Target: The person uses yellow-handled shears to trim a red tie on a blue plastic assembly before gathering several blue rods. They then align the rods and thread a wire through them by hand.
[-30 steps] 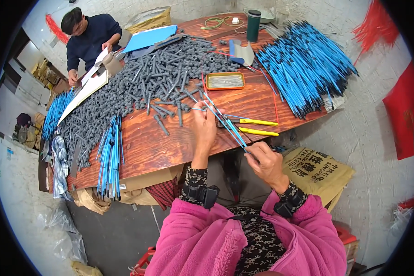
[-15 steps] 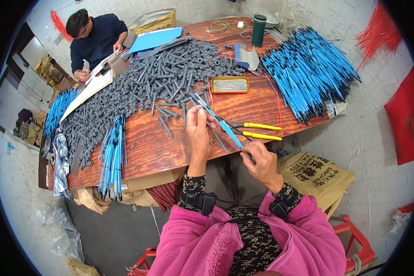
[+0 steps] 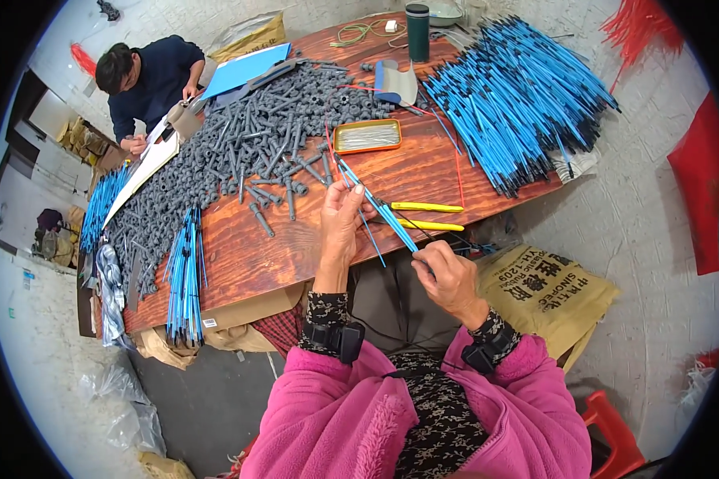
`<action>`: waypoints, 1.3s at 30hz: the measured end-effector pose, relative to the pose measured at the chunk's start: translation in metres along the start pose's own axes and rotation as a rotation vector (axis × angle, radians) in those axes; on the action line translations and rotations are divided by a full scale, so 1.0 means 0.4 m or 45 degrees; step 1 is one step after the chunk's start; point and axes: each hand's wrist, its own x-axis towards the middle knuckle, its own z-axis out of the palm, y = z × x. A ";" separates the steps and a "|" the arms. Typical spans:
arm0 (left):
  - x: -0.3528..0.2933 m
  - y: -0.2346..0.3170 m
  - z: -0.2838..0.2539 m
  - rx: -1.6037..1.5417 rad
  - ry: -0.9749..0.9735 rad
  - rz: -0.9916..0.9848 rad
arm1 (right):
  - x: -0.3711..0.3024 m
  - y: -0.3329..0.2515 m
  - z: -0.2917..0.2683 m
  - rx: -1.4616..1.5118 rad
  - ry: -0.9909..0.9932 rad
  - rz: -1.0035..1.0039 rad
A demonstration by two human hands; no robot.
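Blue rods (image 3: 397,227) slant over the near edge of the tabletop (image 3: 240,255): left hand (image 3: 340,227) clamped on the upper part, right hand (image 3: 449,278) on the lower end. Yellow-handled tool (image 3: 428,207) just beyond.

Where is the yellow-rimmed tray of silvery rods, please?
Head view, upper middle: the yellow-rimmed tray stands at the near right edge of the grey parts pile, beyond the left hand.
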 end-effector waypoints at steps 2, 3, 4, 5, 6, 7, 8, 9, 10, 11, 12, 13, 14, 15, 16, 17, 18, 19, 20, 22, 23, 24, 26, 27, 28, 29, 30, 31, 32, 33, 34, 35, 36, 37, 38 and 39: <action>0.000 -0.003 0.008 0.073 0.075 0.022 | -0.002 0.001 -0.006 -0.005 -0.025 -0.019; 0.001 -0.005 0.009 0.080 0.073 0.020 | -0.003 0.001 -0.009 -0.002 -0.020 -0.014; 0.002 -0.007 0.006 0.092 0.072 0.024 | -0.004 0.001 -0.012 0.016 -0.034 -0.009; 0.001 -0.007 0.002 0.104 0.072 0.028 | -0.006 -0.001 -0.013 0.035 -0.050 -0.003; 0.000 -0.006 -0.003 0.115 0.073 0.032 | -0.006 -0.005 -0.016 0.054 -0.066 0.002; 0.000 -0.005 -0.009 0.122 0.074 0.031 | -0.002 -0.005 -0.018 0.059 -0.063 0.005; 0.001 -0.004 -0.014 0.090 0.055 0.032 | 0.008 -0.002 -0.022 0.074 -0.048 0.019; 0.002 -0.002 -0.020 0.057 0.035 0.033 | 0.020 0.000 -0.024 0.089 -0.034 0.033; 0.003 0.003 -0.014 0.022 0.008 0.032 | 0.025 0.004 -0.028 0.096 -0.015 0.049; 0.001 0.008 -0.009 0.024 -0.001 0.028 | 0.025 0.006 -0.026 0.090 -0.010 0.054; -0.005 0.013 -0.004 0.027 0.011 -0.010 | 0.022 0.010 -0.022 0.111 -0.047 0.059; -0.012 0.018 0.001 0.030 0.021 -0.048 | 0.019 0.014 -0.018 0.129 -0.082 0.066; -0.020 0.024 0.008 0.032 0.027 -0.087 | 0.016 0.016 -0.020 0.144 -0.117 0.073; -0.028 0.032 0.011 0.030 0.003 -0.095 | 0.017 0.013 -0.024 0.125 -0.103 0.083; -0.040 0.043 0.006 0.099 0.045 -0.120 | 0.018 0.004 -0.023 0.194 -0.163 0.105; -0.044 0.045 0.001 0.169 0.079 -0.148 | 0.017 -0.003 -0.022 0.259 -0.219 0.134; -0.045 0.044 -0.005 0.166 0.047 -0.159 | 0.017 -0.008 -0.023 0.325 -0.274 0.161; -0.044 0.041 -0.012 0.163 -0.022 -0.135 | 0.016 -0.010 -0.024 0.301 -0.256 0.177; -0.048 0.044 -0.023 0.161 -0.078 -0.103 | 0.015 -0.014 -0.019 0.331 -0.311 0.205; -0.054 0.045 -0.030 0.156 -0.148 -0.074 | 0.014 -0.013 -0.016 0.395 -0.425 0.261; -0.058 0.045 -0.031 0.136 -0.166 -0.094 | 0.019 -0.003 -0.022 0.384 -0.416 0.265; -0.060 0.045 -0.032 0.118 -0.180 -0.114 | 0.031 0.015 -0.030 0.362 -0.334 0.266; -0.057 0.045 -0.038 0.098 -0.198 -0.132 | 0.068 0.059 -0.055 0.321 -0.175 0.262; -0.054 0.043 -0.052 0.050 -0.188 -0.148 | 0.103 0.081 -0.078 0.226 -0.124 0.328; -0.050 0.039 -0.067 0.002 -0.176 -0.164 | 0.146 0.109 -0.102 0.133 -0.073 0.393; -0.047 0.033 -0.073 -0.045 -0.171 -0.181 | 0.179 0.159 -0.106 -0.104 0.072 0.300; -0.046 0.023 -0.081 -0.044 -0.172 -0.177 | 0.204 0.217 -0.098 -0.338 0.215 0.203; -0.040 0.018 -0.091 -0.067 -0.172 -0.161 | 0.231 0.264 -0.100 -0.591 0.232 0.161; -0.035 0.014 -0.097 -0.089 -0.174 -0.149 | 0.246 0.307 -0.102 -0.845 0.247 0.122; -0.026 0.012 -0.102 -0.111 -0.176 -0.137 | 0.255 0.346 -0.103 -0.845 0.255 0.120; -0.020 0.012 -0.101 -0.110 -0.179 -0.139 | 0.253 0.387 -0.101 -0.891 0.215 0.145; -0.019 0.018 -0.100 -0.189 -0.162 -0.138 | 0.264 0.393 -0.104 -0.928 0.170 0.160; -0.017 0.022 -0.096 -0.268 -0.146 -0.137 | 0.268 0.397 -0.104 -0.967 0.124 0.176; -0.014 0.025 -0.091 -0.348 -0.132 -0.138 | 0.269 0.400 -0.106 -0.963 0.121 0.172; -0.010 0.024 -0.083 -0.350 -0.128 -0.138 | 0.268 0.405 -0.114 -0.928 0.091 0.214; -0.005 0.019 -0.070 -0.324 -0.072 -0.143 | 0.266 0.411 -0.124 -0.895 0.061 0.256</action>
